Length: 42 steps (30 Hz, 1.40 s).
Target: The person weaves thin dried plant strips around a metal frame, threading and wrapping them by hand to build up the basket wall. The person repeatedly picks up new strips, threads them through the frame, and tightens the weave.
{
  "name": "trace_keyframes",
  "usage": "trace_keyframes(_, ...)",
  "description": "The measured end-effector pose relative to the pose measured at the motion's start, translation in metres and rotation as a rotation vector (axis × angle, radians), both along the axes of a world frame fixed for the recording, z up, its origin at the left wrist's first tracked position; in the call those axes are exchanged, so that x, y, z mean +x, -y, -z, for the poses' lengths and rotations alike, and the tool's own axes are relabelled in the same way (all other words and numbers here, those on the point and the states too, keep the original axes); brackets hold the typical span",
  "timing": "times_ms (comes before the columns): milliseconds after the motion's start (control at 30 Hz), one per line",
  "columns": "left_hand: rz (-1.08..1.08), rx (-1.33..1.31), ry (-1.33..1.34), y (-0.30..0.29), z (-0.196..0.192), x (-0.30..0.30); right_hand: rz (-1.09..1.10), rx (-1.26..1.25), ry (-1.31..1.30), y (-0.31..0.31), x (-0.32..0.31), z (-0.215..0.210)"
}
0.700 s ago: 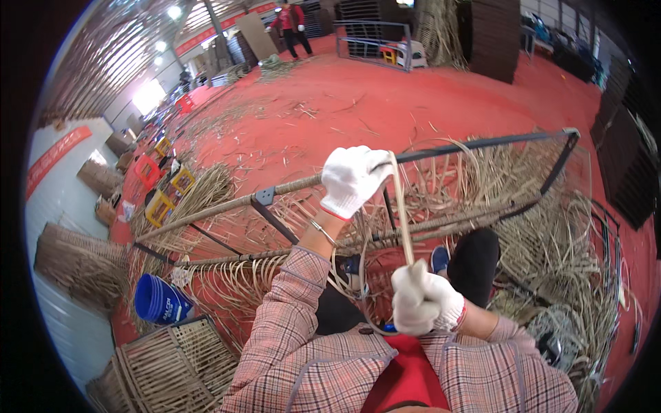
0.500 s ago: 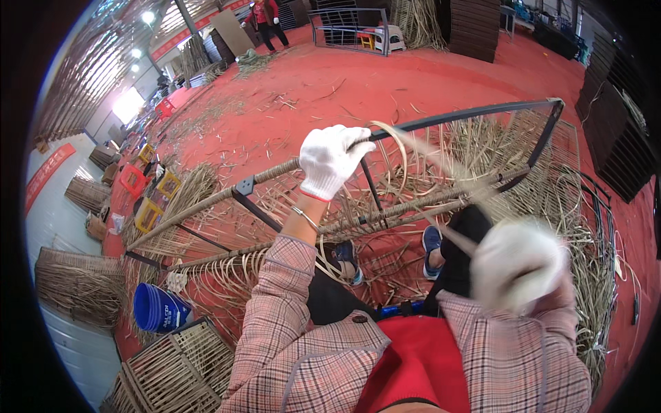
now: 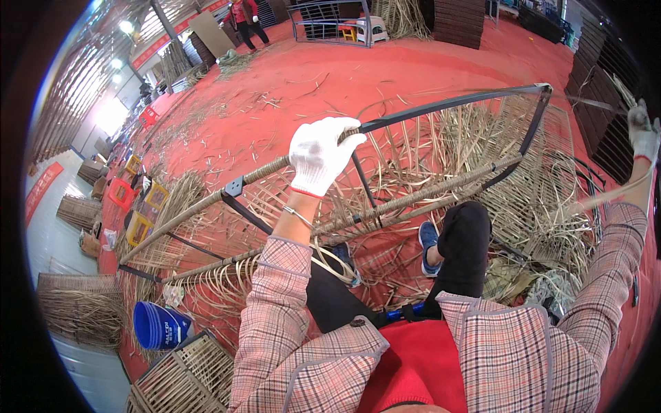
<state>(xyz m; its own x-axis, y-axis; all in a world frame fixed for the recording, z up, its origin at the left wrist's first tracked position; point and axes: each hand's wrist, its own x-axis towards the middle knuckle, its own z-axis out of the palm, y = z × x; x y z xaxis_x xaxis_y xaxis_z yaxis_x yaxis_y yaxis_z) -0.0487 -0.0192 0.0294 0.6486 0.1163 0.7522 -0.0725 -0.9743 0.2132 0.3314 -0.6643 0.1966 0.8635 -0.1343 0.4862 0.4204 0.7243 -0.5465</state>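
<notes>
In front of me stands a dark metal frame (image 3: 447, 103), its rails partly wrapped in tan wicker strip. My left hand (image 3: 321, 153), in a white knit glove, is closed around the upper rail where the wrapping gives way to bare metal. My right hand (image 3: 644, 131), also gloved, is stretched far out to the right, its fingers closed on a pale wicker strip (image 3: 613, 196). That strip is blurred, with one length trailing back below the hand. Many loose strip ends (image 3: 427, 158) hang inside the frame between the rails.
A heap of loose strips (image 3: 544, 206) lies right of my legs. At the left are a blue bucket (image 3: 160, 325), a slatted woven panel (image 3: 186, 375) and yellow stools (image 3: 140, 228). Stacked dark panels (image 3: 599, 103) stand far right. Another person (image 3: 244, 20) stands at the back.
My right hand has swung from in front of my body out to the far right, drawing the strip along. My left hand keeps its hold on the rail; the view has shifted slightly.
</notes>
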Motion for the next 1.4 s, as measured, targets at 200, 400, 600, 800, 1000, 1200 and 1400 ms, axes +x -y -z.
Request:
trace_keyframes(200, -0.013, 0.011, -0.028, -0.005, 0.003, 0.015, 1.211, -2.139, -0.026, -0.146, -0.097, 0.073)
trace_keyframes(400, -0.058, -0.054, -0.188, -0.006, 0.003, 0.022, -0.232, -1.273, 0.803, -0.396, -0.27, 0.196)
trace_keyframes(600, -0.072, -0.117, -0.287, -0.004, 0.0, 0.023, -0.083, -0.701, 0.311, -0.529, -0.274, 0.286)
trace_keyframes(800, -0.094, -0.013, -0.277, -0.005, 0.003, 0.026, -0.227, -0.604, 0.184, -0.578, -0.254, 0.303)
trace_keyframes(1000, -0.084, 0.071, -0.236, -0.006, 0.006, 0.024, 0.099, -0.903, 0.447, -0.563, -0.24, 0.296)
trace_keyframes(1200, -0.092, 0.086, -0.268, -0.001, 0.005, 0.018, 0.211, -0.969, 0.628, -0.477, -0.277, 0.27)
trace_keyframes(1400, -0.069, 0.228, -0.168, 0.003, 0.007, 0.009, -0.456, -0.913, 0.403, -0.447, -0.276, 0.196)
